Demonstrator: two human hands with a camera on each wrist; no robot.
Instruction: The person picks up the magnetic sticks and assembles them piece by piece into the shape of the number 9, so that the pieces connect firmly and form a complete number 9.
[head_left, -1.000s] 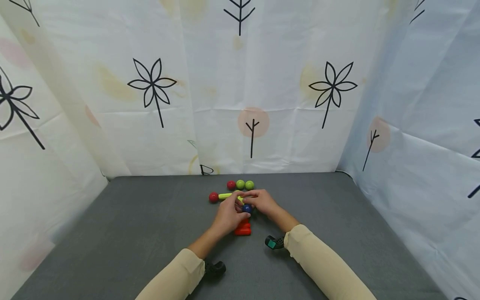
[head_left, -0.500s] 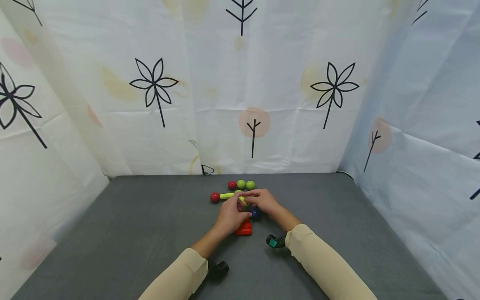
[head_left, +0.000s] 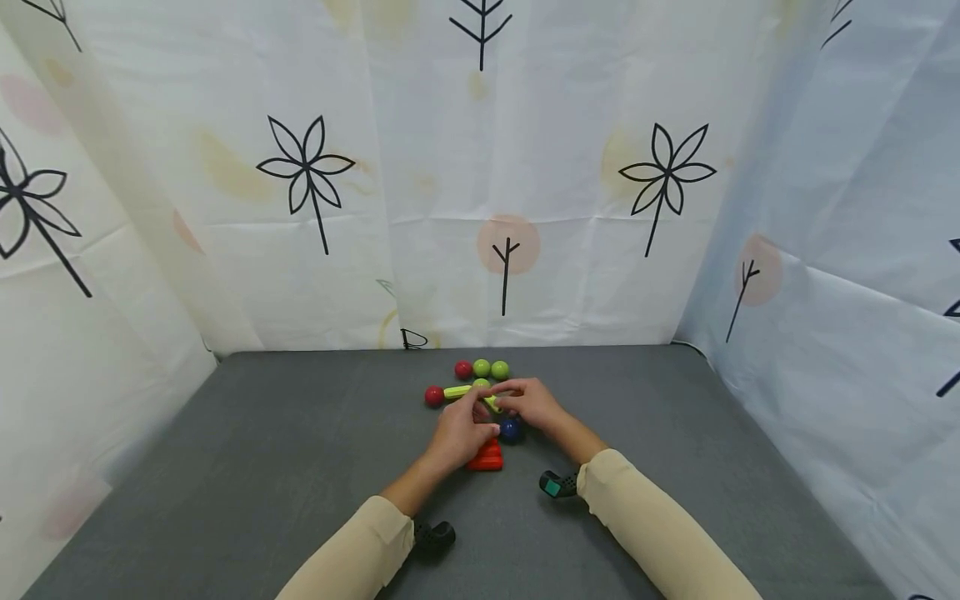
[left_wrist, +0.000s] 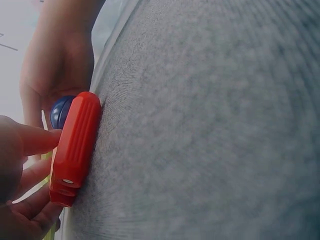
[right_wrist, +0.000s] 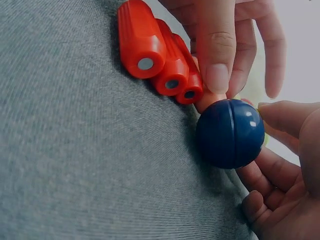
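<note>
In the head view my left hand (head_left: pixel 457 429) and right hand (head_left: pixel 534 407) meet over a small group of toy balls and rods. A blue ball (right_wrist: pixel 230 134) is beside my left thumb, whose tip is right at its edge in the right wrist view. My right hand's fingers curl in behind this ball and pinch at a yellow rod (head_left: pixel 492 404), partly hidden between the hands. A green ball (head_left: pixel 482 384) is just beyond the fingertips. A second yellow rod (head_left: pixel 457 392) links leftward to a red ball (head_left: pixel 434 396). Left fingertips are partly hidden behind the red rods (left_wrist: pixel 77 137).
Several red rods (head_left: pixel 486 458) lie side by side on the grey table (head_left: pixel 300 467), nearer than the hands. Behind the group, a red ball (head_left: pixel 463 369) and two green balls (head_left: pixel 500 370) form a row. A patterned white cloth (head_left: pixel 420 183) hangs behind the table.
The blue ball has shifted right and slightly nearer, out from between the hands. The red ball and its yellow rod have slid a little right, and more of the green ball shows.
</note>
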